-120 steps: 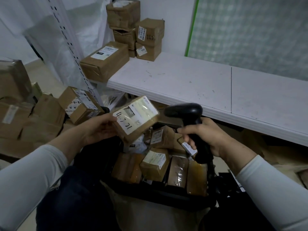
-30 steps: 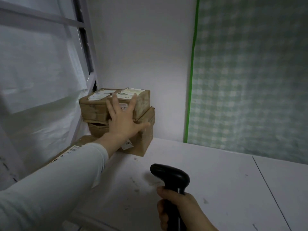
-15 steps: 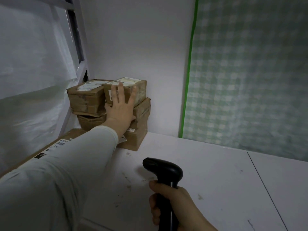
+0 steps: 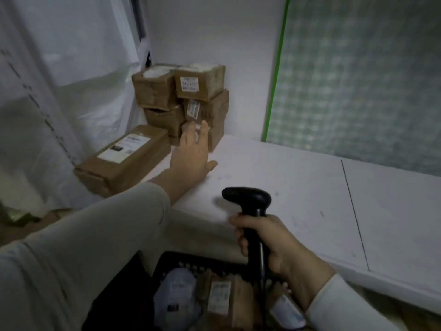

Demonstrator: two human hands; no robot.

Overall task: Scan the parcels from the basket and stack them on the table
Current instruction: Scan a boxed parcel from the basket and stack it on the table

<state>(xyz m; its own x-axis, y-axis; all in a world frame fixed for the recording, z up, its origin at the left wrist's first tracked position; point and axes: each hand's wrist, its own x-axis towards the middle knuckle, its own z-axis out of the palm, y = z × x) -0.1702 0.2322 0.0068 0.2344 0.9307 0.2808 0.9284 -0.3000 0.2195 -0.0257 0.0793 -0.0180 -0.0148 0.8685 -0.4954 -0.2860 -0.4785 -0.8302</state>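
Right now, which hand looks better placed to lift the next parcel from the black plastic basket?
Probably the left hand: it is empty, fingers relaxed, at the white table by the stacked brown cardboard parcels. The right hand grips the black handheld scanner, so it is occupied.

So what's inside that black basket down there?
The basket holds a brown parcel with a white label and a pale bag. The right hand and scanner cover part of it.
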